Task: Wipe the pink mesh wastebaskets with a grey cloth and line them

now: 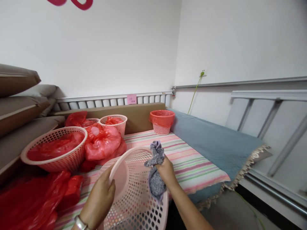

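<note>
A pale pink perforated plastic basket [136, 198] is tipped on its side at the near edge of the striped bed sheet [192, 159]. My left hand [102, 198] grips its base from the left, fingers curled over the solid bottom. My right hand [166, 172] is closed round a grey cloth [155, 169], which is bunched above my fist and hangs down against the basket's rim.
A large pink basket [54, 150] lined with red plastic sits at left, red plastic bags [100, 142] beside it and more [35, 201] in the near left. Two small baskets [115, 123] and a red basket [161, 121] stand at the headboard. A blue blanket [216, 143] lies at right.
</note>
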Demonstrator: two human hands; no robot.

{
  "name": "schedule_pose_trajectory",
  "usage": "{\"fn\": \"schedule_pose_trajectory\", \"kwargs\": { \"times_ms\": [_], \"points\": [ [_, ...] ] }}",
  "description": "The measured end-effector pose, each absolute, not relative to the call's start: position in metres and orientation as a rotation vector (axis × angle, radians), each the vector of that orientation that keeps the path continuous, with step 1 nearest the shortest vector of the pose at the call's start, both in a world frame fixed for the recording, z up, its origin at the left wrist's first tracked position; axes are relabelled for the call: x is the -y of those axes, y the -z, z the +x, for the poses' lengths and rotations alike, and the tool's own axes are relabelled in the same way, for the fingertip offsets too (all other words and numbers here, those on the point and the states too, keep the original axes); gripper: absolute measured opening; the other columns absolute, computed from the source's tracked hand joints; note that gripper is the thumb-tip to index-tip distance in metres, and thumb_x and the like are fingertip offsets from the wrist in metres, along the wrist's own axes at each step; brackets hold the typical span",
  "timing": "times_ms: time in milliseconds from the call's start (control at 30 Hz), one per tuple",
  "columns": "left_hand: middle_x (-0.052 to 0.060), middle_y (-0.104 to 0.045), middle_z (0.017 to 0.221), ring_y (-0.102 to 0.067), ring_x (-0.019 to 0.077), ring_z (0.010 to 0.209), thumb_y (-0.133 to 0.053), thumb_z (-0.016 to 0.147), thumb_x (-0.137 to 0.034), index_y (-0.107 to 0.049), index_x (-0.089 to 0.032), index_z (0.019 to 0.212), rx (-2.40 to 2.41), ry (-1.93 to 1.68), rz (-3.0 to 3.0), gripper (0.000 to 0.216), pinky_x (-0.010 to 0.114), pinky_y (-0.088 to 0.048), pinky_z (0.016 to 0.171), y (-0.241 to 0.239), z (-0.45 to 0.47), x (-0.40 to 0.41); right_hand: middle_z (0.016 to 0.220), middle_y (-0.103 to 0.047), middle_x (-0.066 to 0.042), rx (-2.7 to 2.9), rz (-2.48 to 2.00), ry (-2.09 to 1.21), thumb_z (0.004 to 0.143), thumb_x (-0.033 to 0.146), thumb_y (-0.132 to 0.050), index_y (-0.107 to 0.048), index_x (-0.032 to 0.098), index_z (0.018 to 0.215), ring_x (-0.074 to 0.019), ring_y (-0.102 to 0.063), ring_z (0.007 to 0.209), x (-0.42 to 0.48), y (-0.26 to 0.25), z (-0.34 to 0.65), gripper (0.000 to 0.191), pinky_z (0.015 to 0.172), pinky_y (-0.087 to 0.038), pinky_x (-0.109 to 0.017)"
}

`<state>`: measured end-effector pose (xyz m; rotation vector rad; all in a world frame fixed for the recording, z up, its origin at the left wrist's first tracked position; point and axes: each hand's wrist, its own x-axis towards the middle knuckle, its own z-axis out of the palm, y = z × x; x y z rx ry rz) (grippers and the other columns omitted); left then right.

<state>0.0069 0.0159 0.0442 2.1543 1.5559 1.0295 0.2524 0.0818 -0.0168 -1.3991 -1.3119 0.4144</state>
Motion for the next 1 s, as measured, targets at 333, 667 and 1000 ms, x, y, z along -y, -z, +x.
{"fn": "schedule_pose_trajectory", "kwargs": {
  "times_ms": [333,667,1000],
  "points": [
    [0.008,-0.068,0.106,-0.051,0.0257,0.116,-0.037,0.072,-0.007,-0.063,-0.019,0.105,-1.544,-0.948,2.389,0.044,0.041,-0.035,0.102,-0.048,0.014,-0.015,0.122,-0.051,-0.007,2.063,-0.821,0.138,0.069,0.017,-0.056,-0.055,0.025,0.11,-0.0232,-0.04,0.117,-0.03,-0.068,0.156,0.042,0.104,-0.022,-0.045],
    [0.01,-0.05,0.131,-0.042,0.0215,0.124,-0.039,0.077,-0.017,-0.045,-0.012,0.126,-1.477,-1.074,2.115,0.049,0.04,-0.028,0.107,-0.054,0.016,-0.005,0.106,-0.062,-0.008,1.508,-1.159,-0.189,0.066,0.016,-0.054,-0.053,0.019,0.111,-0.0218,-0.056,0.101,-0.071,-0.023,0.214,0.045,0.089,-0.042,-0.036],
    [0.014,-0.053,0.127,-0.046,0.0277,0.12,-0.048,0.078,-0.03,-0.042,-0.011,0.127,-1.483,-1.129,1.876,0.053,0.044,-0.036,0.101,-0.054,-0.007,0.005,0.097,-0.066,-0.007,1.309,-1.367,-0.394,0.065,0.019,-0.055,-0.056,0.018,0.105,-0.0233,-0.061,0.091,-0.078,0.024,0.257,0.04,0.078,-0.046,-0.032]
  ]
}}
